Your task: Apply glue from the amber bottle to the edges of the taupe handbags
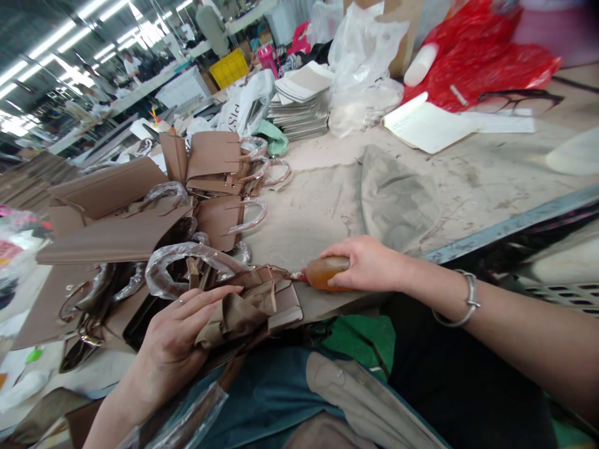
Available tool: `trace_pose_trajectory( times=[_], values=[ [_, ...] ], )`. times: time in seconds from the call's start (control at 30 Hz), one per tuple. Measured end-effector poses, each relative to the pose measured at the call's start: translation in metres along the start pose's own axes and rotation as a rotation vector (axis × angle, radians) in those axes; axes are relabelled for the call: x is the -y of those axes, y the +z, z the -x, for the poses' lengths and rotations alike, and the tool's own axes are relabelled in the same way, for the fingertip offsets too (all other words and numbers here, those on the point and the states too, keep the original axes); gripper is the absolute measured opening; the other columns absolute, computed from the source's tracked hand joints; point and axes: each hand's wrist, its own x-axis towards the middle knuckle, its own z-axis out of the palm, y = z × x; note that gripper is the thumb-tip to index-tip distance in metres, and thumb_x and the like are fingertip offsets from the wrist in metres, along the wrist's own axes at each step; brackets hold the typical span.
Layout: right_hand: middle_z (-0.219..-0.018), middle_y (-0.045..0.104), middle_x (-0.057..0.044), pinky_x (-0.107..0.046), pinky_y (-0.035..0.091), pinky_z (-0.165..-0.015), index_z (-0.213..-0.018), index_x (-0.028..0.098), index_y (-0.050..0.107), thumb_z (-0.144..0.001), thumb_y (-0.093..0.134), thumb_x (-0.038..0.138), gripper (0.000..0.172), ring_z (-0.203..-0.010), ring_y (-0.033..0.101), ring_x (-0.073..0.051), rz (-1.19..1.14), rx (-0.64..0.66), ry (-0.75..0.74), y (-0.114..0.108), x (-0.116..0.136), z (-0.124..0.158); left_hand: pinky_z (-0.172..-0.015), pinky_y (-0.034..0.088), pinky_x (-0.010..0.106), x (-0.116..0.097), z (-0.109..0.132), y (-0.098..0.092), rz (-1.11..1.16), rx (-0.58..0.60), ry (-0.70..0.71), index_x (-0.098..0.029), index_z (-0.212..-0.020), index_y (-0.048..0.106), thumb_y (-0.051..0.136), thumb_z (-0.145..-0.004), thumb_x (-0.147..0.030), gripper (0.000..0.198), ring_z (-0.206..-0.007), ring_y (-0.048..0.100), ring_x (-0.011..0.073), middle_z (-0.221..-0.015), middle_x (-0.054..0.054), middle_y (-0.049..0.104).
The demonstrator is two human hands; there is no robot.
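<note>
My right hand [362, 265] is wrapped round an amber squeeze bottle [322, 273] with a red nozzle, held on its side. The nozzle points left and its tip is at the edge of a brown handbag [286, 304]; I cannot tell whether it touches. My left hand [175, 333] grips this handbag at the table's near edge, its fingers laid over the folded khaki lining [241, 315]. The thumb is hidden. A plastic-wrapped handle [171, 265] stands up behind my left hand.
Several brown handbags [215, 153] with wrapped handles crowd the table's left side. Farther back are a stack of pale sheets [302, 100], a clear plastic bag [360, 62], a red bag [486, 56], an open notebook [428, 125] and eyeglasses [519, 100]. A grey cloth [393, 196] lies mid-table.
</note>
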Motion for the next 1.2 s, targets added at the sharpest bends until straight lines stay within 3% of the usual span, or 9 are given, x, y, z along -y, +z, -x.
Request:
trace_pose_trajectory(
  times=[0.23, 0.4, 0.57, 0.83, 1.0, 1.2],
  values=[
    [-0.085, 0.074, 0.001, -0.026, 0.048, -0.066, -0.108, 0.025, 0.076, -0.065, 0.074, 0.04, 0.045, -0.076, 0.066, -0.019, -0.072, 0.051, 0.143, -0.005, 0.002, 0.001, -0.086, 0.044, 0.031, -0.002, -0.004, -0.002, -0.015, 0.016, 0.009, -0.019, -0.12, 0.057, 0.046, -0.087, 0.002, 0.04, -0.102, 0.059, 0.0168, -0.125, 0.007, 0.064],
    [-0.082, 0.073, 0.003, -0.025, 0.048, -0.063, -0.105, 0.025, 0.076, -0.066, 0.074, 0.036, 0.041, -0.074, 0.067, -0.018, -0.155, 0.099, 0.173, -0.009, -0.001, 0.003, -0.086, 0.044, 0.03, -0.006, 0.0, -0.001, 0.034, 0.018, 0.009, -0.02, -0.116, 0.056, 0.041, -0.084, 0.003, 0.042, -0.102, 0.056, 0.0157, -0.126, 0.005, 0.062],
    [-0.08, 0.072, 0.004, -0.025, 0.048, -0.061, -0.106, 0.026, 0.076, -0.068, 0.074, 0.037, 0.04, -0.073, 0.066, -0.017, -0.171, 0.048, 0.226, -0.003, -0.002, 0.004, -0.086, 0.045, 0.031, -0.009, 0.005, -0.001, 0.027, 0.032, 0.011, -0.02, -0.119, 0.055, 0.043, -0.086, 0.0, 0.04, -0.104, 0.055, 0.0166, -0.126, 0.006, 0.063],
    [-0.077, 0.072, 0.004, -0.024, 0.046, -0.059, -0.104, 0.025, 0.076, -0.068, 0.075, 0.042, 0.04, -0.069, 0.065, -0.016, -0.219, 0.09, 0.255, -0.007, -0.004, 0.006, -0.084, 0.046, 0.031, -0.006, 0.0, -0.002, 0.009, 0.019, 0.023, -0.02, -0.119, 0.055, 0.043, -0.087, 0.001, 0.04, -0.102, 0.057, 0.0164, -0.123, 0.007, 0.064],
    [-0.079, 0.072, 0.004, -0.025, 0.046, -0.063, -0.107, 0.025, 0.076, -0.067, 0.075, 0.043, 0.044, -0.073, 0.065, -0.017, -0.181, 0.028, 0.282, -0.005, -0.005, 0.001, -0.083, 0.047, 0.033, -0.006, -0.001, -0.002, 0.027, 0.022, 0.027, -0.021, -0.117, 0.057, 0.045, -0.083, 0.001, 0.043, -0.1, 0.059, 0.0175, -0.126, 0.007, 0.064],
    [-0.079, 0.073, 0.003, -0.024, 0.047, -0.059, -0.106, 0.023, 0.076, -0.069, 0.073, 0.041, 0.042, -0.07, 0.065, -0.017, -0.234, 0.105, 0.257, -0.006, -0.006, 0.005, -0.08, 0.047, 0.03, -0.008, -0.006, -0.003, 0.023, -0.011, 0.017, -0.021, -0.113, 0.058, 0.042, -0.086, 0.001, 0.038, -0.096, 0.06, 0.016, -0.12, 0.007, 0.067]
  ],
)
